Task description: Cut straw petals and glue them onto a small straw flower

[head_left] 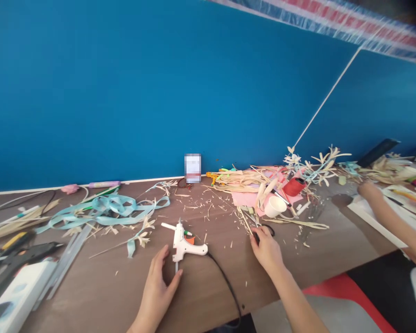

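Here | left hand beside glue gun | cord over table edge

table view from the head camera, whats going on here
A person has both hands at a brown table strewn with pale scraps. The left hand is open beside a white glue gun, which lies on the table. The right hand is at a black-handled tool, perhaps scissors; its grip is unclear. Blue ribbon lies farther left, and a red spool and white cup are beyond the right hand. Another person's arm reaches in at right.
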The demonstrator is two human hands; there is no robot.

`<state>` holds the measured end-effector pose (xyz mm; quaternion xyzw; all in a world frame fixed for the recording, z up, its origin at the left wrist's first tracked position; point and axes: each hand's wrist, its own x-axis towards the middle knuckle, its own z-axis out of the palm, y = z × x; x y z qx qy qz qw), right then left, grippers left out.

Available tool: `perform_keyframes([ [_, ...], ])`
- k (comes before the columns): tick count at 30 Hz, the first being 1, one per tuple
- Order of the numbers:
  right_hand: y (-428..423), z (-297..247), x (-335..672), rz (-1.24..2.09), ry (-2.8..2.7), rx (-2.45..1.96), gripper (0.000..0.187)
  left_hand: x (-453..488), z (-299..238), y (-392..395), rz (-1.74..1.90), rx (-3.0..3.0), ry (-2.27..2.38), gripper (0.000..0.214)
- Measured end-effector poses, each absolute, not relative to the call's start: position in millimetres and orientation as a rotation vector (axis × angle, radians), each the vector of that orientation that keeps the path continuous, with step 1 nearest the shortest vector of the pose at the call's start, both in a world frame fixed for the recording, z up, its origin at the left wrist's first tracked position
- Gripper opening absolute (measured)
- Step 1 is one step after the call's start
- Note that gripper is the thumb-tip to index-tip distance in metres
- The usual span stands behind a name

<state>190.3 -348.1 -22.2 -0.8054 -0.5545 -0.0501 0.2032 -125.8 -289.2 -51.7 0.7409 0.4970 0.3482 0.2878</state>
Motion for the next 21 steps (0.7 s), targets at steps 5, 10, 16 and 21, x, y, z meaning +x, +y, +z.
perform_keyframes([
  [5,-363,-30,197,-0.243,-1.442,-2.159,0.022,-127,-52,-289,0.926,2.018,1.269,0.058],
  [10,-367,-36,209,-0.283,-1.325,-2.111,0.023,-127,-48,-292,0.953,2.003,1.24,0.057],
  [16,-365,-36,213,-0.268,-1.296,-2.112,0.023,-125,-43,-294,0.953,1.998,1.241,0.054],
  [21,-366,-35,217,-0.287,-1.291,-2.072,0.023,-124,-43,-295,0.975,1.981,1.267,0.055],
])
